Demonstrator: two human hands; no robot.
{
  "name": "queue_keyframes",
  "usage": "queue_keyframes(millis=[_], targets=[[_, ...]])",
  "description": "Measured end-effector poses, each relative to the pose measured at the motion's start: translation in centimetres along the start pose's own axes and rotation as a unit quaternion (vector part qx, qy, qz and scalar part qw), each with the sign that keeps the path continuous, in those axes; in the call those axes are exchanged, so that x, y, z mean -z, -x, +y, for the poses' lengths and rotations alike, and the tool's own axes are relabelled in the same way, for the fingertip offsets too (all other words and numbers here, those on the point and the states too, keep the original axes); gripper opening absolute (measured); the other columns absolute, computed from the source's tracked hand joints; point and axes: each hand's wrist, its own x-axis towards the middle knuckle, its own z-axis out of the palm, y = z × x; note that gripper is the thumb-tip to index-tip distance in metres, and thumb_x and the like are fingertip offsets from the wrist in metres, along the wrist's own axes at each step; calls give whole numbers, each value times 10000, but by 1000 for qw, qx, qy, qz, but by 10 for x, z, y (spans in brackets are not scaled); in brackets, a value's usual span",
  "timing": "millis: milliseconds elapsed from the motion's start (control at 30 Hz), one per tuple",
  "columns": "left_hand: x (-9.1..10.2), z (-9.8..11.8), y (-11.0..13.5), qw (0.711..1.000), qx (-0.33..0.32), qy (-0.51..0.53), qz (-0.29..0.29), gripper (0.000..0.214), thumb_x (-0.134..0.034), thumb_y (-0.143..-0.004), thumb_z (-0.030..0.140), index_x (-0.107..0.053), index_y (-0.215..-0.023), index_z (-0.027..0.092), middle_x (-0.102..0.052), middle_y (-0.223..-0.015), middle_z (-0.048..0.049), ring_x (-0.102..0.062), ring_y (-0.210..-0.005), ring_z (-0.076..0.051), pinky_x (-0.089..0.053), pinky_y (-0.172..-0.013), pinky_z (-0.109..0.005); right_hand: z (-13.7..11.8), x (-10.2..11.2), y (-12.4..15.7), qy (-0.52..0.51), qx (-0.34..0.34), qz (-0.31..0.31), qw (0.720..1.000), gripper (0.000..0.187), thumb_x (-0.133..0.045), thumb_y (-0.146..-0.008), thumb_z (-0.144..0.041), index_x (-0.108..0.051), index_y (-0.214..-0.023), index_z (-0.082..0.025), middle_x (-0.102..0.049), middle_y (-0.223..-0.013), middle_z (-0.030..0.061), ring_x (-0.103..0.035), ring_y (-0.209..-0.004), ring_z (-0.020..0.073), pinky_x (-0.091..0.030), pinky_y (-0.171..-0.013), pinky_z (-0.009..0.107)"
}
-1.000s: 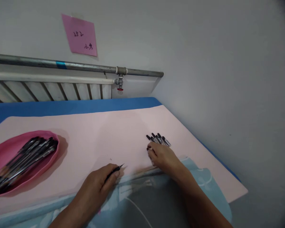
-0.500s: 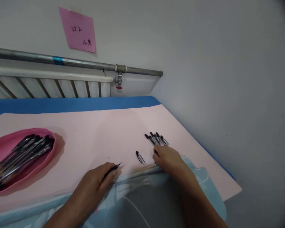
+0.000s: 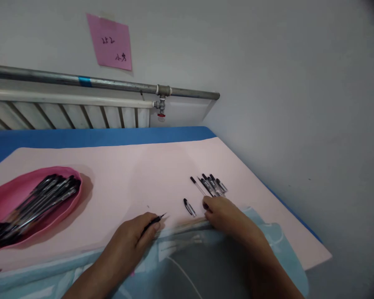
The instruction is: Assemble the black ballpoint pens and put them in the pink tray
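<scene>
My left hand [image 3: 134, 236] is closed around a black pen [image 3: 155, 221], its bare pointed tip sticking out to the right. At the ends of my right hand's [image 3: 220, 211] pinched fingers is a thin clear rod with a black end [image 3: 198, 185], pointing up and to the left; its lower part is hidden in the fingers. Just beyond that hand lies a small cluster of black and clear pen pieces [image 3: 212, 182]. Between the two hands a loose pen cap [image 3: 190, 207], black and clear, rests on the pink tabletop [image 3: 137, 174].
On the left stands a pink basket [image 3: 69, 171] holding many black and clear pens [image 3: 43, 199]. A light blue patterned cloth [image 3: 276, 236] lies along the near edge. Behind are a blue strip [image 3: 118, 136], a radiator [image 3: 90, 112], a metal pipe [image 3: 118, 84] and a wall on the right.
My right hand has drawn the thin rod slightly left, away from the cluster, so more of it shows. My left hand keeps its hold on the pen. The view has shifted left.
</scene>
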Motion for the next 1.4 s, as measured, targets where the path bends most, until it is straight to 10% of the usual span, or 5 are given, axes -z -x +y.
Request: queue_keyframes(millis=[200,333,500,867,1400], targets=[[2,7,0,1000,6,25,-5,312,-350,-884,381,-601,-951,208,-635,-779,2,-558,-714,-130,-396,-651,-220,-31,8,-3,-323,29,133,937,157,-460,-747,-182,-590,-833,-159,-605,-654,17,-537,-594,128,-373,-575,240],[-1,6,0,999,-6,35,-4,309,-352,-884,375,-595,-971,205,-637,-801,-2,-556,-727,-132,-397,-668,-227,-64,3,5,-570,40,68,818,125,-531,-752,-286,-550,-795,-170,-564,-565,-24,-449,-434,84,-376,-446,211],[-4,1,0,999,-20,49,5,325,-344,-885,415,-589,-927,205,-633,-798,1,-554,-734,-131,-392,-663,-225,-80,-9,7,-624,85,37,776,103,-582,-727,-253,-592,-773,-162,-582,-608,-15,-474,-467,66,-386,-443,187],[-6,-1,1,998,-24,63,2,284,-364,-882,392,-583,-884,211,-623,-777,15,-555,-721,-121,-381,-642,-215,-80,-20,4,-626,105,-6,773,95,-576,-749,-242,-599,-812,-176,-597,-633,-20,-499,-495,67,-406,-456,176],[-9,-6,2,998,-60,-5,12,243,-358,-883,321,-574,-875,210,-618,-769,10,-543,-697,-121,-378,-634,-228,-78,-17,4,-509,138,12,849,112,-543,-776,-272,-588,-725,-182,-538,-562,-35,-491,-515,86,-386,-496,190]])
